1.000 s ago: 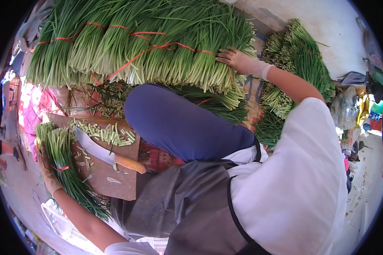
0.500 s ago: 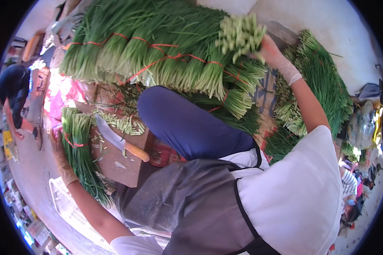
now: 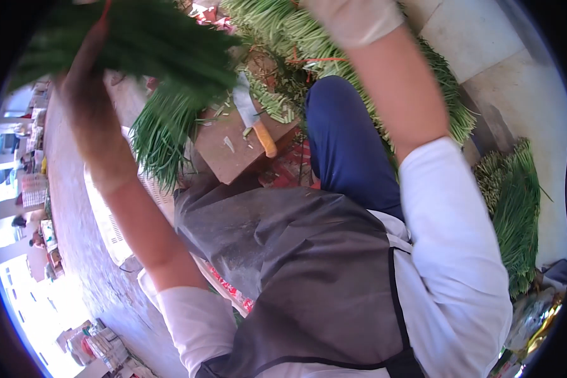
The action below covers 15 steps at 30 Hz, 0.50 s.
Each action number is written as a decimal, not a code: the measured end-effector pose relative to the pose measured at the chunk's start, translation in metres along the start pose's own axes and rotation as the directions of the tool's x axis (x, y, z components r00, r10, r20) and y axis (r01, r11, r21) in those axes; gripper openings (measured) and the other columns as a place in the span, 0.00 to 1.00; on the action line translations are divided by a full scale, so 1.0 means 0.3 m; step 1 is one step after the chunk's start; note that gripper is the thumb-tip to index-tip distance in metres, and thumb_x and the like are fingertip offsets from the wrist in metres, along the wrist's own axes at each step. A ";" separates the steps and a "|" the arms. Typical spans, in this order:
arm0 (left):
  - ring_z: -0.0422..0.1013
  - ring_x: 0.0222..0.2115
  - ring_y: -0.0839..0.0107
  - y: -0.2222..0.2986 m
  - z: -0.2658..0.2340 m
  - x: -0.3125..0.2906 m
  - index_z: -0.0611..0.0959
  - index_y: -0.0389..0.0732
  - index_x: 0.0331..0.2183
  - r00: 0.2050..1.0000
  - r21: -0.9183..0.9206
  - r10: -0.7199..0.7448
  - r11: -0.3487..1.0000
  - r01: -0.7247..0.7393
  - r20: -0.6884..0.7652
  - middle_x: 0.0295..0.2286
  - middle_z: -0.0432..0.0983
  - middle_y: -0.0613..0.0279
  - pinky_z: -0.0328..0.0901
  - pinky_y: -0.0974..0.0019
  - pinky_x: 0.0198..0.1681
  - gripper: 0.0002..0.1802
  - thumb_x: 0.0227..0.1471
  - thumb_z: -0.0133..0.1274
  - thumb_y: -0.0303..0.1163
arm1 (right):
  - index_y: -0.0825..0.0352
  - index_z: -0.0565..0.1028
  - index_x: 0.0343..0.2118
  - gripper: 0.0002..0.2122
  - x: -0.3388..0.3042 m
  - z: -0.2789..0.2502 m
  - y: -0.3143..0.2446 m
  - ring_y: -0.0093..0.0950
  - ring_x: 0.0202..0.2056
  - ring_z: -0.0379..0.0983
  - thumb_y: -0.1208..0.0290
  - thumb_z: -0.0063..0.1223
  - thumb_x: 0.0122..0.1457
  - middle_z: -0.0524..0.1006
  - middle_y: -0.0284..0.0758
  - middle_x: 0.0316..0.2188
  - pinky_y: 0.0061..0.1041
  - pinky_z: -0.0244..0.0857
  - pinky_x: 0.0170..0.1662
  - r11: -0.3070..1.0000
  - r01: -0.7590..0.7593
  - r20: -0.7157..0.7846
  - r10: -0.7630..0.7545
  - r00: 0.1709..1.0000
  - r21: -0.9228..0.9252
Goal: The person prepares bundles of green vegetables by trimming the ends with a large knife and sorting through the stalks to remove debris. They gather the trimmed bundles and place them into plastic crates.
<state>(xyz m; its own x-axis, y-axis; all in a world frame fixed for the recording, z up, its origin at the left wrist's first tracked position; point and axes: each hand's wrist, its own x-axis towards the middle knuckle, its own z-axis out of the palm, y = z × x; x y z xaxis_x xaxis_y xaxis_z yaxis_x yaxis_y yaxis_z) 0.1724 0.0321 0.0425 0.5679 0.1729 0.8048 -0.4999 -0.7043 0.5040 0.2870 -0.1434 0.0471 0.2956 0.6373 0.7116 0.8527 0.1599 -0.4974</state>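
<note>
My gloved left hand point(image 3: 91, 94), smeared by motion, is raised at the upper left. It grips a bundle of garlic chives point(image 3: 164, 44) with a red tie; the bundle is blurred and runs out of the picture at the top. Beneath it, more green chives point(image 3: 167, 135) hang beside a brown block point(image 3: 223, 154). On the block lie a knife point(image 3: 249, 110) with an orange-yellow handle and chopped stalk ends point(image 3: 274, 104). My gloved right hand point(image 3: 356, 19) reaches over the heaped chive bundles point(image 3: 283, 31) at the top; its fingers are cut off by the picture's edge.
A white plastic basket point(image 3: 110, 220) stands at my left, below the block. Another pile of chives point(image 3: 516, 220) lies at the right by the pale wall. My blue-trousered knee point(image 3: 340, 120) rises between the block and the heap. Far left are shelves and goods.
My view has swung left. My left hand has risen from beside the block, with a bundle in it. My right hand, earlier at a bundle's cut stalk ends, now runs off the top edge.
</note>
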 end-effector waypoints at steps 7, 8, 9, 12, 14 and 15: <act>0.74 0.41 0.67 -0.276 -0.429 -0.254 0.77 0.38 0.47 0.842 0.375 -0.535 0.797 0.474 0.071 0.40 0.78 0.57 0.68 0.64 0.49 0.34 0.34 0.70 0.26 | 0.76 0.62 0.55 0.34 -0.716 0.706 0.362 0.40 0.37 0.78 0.61 0.61 0.49 0.77 0.49 0.37 0.38 0.73 0.38 0.458 -0.681 0.055 0.849 0.526 -0.571; 0.74 0.41 0.67 -0.258 -0.334 -0.285 0.74 0.39 0.49 0.860 0.547 -0.501 0.749 0.375 0.097 0.40 0.78 0.59 0.69 0.62 0.47 0.39 0.32 0.71 0.28 | 0.74 0.66 0.53 0.32 -0.764 0.758 0.383 0.41 0.37 0.78 0.61 0.63 0.47 0.79 0.47 0.34 0.39 0.73 0.40 0.358 -0.691 -0.051 0.867 0.495 -0.628; 0.75 0.40 0.63 -0.296 -0.324 -0.371 0.72 0.40 0.50 0.875 0.462 -0.448 0.825 0.326 0.183 0.40 0.78 0.57 0.70 0.60 0.45 0.39 0.34 0.69 0.31 | 0.74 0.66 0.53 0.32 -0.752 0.772 0.385 0.41 0.37 0.78 0.61 0.63 0.47 0.79 0.47 0.34 0.39 0.73 0.40 0.370 -0.690 -0.038 0.866 0.498 -0.622; 0.75 0.34 0.49 -0.383 -0.238 -0.575 0.73 0.42 0.43 0.753 0.728 -0.588 0.649 0.221 0.295 0.32 0.78 0.50 0.69 0.53 0.36 0.30 0.36 0.66 0.35 | 0.70 0.80 0.34 0.14 -0.655 0.694 0.333 0.41 0.36 0.78 0.65 0.55 0.49 0.79 0.45 0.31 0.36 0.73 0.40 0.528 -0.661 0.290 0.848 0.444 -0.534; 0.75 0.33 0.47 -0.438 -0.116 -0.660 0.74 0.43 0.41 0.661 0.757 -0.665 0.614 0.221 0.346 0.31 0.78 0.49 0.69 0.50 0.34 0.28 0.35 0.66 0.37 | 0.69 0.79 0.37 0.15 -0.620 0.567 0.363 0.43 0.37 0.78 0.66 0.52 0.49 0.78 0.47 0.32 0.37 0.73 0.41 0.428 -0.805 0.306 0.897 0.320 -0.412; 0.75 0.33 0.47 -0.451 -0.057 -0.696 0.75 0.43 0.42 0.616 0.793 -0.714 0.565 0.228 0.332 0.31 0.78 0.49 0.70 0.50 0.34 0.29 0.35 0.65 0.36 | 0.71 0.78 0.35 0.14 -0.600 0.503 0.335 0.44 0.34 0.78 0.66 0.51 0.51 0.78 0.48 0.30 0.38 0.73 0.40 0.386 -0.868 0.299 0.907 0.296 -0.312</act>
<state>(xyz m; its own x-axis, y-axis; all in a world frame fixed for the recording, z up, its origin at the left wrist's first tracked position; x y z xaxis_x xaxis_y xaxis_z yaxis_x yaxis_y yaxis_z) 0.1103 0.1031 -0.1883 0.9239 0.3812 0.0320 0.3657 -0.9046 0.2193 0.2546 -0.1283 -0.2058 0.7325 0.5587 -0.3891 0.2063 -0.7268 -0.6551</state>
